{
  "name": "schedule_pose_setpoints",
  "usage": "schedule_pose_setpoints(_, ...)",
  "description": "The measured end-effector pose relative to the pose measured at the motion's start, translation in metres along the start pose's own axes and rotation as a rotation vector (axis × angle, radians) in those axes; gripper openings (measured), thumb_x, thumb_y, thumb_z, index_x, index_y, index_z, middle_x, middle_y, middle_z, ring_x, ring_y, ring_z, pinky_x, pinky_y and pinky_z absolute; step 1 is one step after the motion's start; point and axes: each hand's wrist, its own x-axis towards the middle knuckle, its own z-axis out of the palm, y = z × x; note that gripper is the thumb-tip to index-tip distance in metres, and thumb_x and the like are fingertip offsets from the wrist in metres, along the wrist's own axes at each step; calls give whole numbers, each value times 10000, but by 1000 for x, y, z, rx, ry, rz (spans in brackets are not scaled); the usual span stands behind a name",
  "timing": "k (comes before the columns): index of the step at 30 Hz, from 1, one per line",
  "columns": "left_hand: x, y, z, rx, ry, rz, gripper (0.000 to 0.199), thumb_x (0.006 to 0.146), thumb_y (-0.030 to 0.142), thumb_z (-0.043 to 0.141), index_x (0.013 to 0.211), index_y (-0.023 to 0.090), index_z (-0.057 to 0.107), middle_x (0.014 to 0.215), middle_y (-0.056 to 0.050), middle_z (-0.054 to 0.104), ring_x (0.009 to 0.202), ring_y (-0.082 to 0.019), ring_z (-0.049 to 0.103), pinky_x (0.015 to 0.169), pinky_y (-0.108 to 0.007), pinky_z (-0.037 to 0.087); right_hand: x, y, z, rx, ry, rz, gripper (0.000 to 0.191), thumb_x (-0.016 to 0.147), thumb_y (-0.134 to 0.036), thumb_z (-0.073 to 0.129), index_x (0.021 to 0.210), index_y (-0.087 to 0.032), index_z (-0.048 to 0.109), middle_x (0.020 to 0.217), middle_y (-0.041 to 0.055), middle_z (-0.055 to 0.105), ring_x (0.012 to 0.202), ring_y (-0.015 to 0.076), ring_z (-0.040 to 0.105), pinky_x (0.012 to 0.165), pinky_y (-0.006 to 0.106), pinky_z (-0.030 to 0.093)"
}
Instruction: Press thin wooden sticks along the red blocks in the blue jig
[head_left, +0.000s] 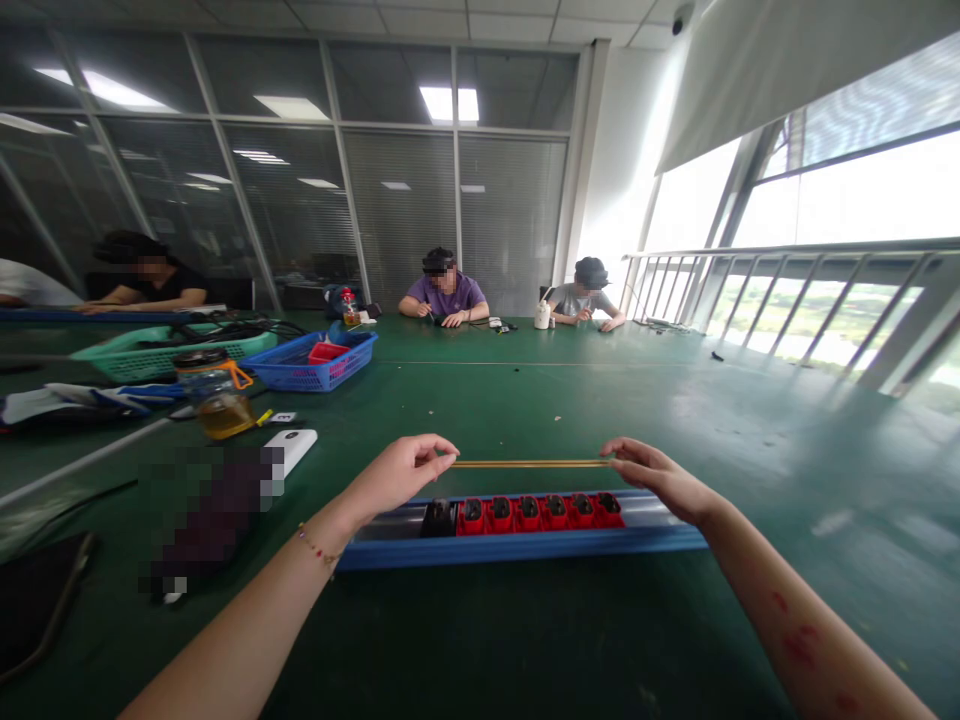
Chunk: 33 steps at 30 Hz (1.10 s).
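A thin yellow-brown strand [532,463], seen as two close parallel lines, runs straight and level between my hands; I cannot tell whether it is a stretched band or two sticks. The fingertips of my left hand [409,470] pinch its left end. At the other end, my right hand [652,475] holds it between thumb and fingers. Below and nearer to me lies a long blue tray [525,549] with a metallic inner surface. In it stand several red blocks [529,515] with black tops in a row, with one black block [439,518] at their left.
Left on the green table [465,400] are a white power bank [298,440], a jar of amber liquid [217,395], a blue basket [315,372], a green basket [135,355] and a dark tablet or phone [41,600]. Co-workers [444,295] sit across the far side.
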Motion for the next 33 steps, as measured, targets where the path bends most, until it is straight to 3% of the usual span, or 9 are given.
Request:
schedule_pose_setpoints(4,-16,-7,12,-57,30,-43,362,770,470,462,956,183,582,740,-17,599,703,-147,552,617,-235,429,-13,5,13,95,132,78,350,756,-523,504,831,-181,502,590,-46,376,494,78,332,447,211,269)
schedule_pose_setpoints(11,-32,-18,16,-118,44,-128,382,744,500,478,901,171,590,701,-13,614,691,-164,574,632,-253,430,-18,16,23,130,142,66,315,715,-478,593,781,-188,491,579,-51,417,473,65,317,418,202,223)
schedule_pose_setpoints(26,-32,-23,11,-95,59,-143,360,707,496,517,828,169,605,693,-7,617,653,-152,559,580,-227,407,-23,14,25,29,67,64,303,755,-472,544,794,-173,517,643,-30,489,548,82,397,487,208,310)
schedule_pose_setpoints(33,-31,-30,14,-63,-42,-146,371,746,505,462,847,168,581,688,-8,598,644,-150,549,585,-232,411,-20,19,27,-87,49,71,339,757,-500,513,812,-167,539,654,-16,500,586,106,451,509,220,350)
